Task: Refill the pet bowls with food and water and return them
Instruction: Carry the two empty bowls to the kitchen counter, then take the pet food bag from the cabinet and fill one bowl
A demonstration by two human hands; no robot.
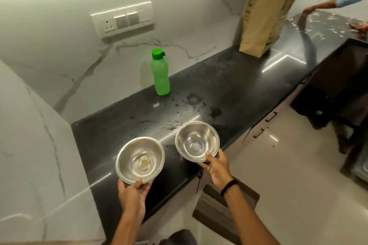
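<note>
Held mouth-up: left bowl [140, 160] and right bowl [197, 141]

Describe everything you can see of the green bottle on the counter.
The green bottle looks like translucent plastic, with a darker green flip cap that is closed. It stands upright on the dark counter, close to the marble wall. Nothing else touches it. Its fill level cannot be told.
</note>
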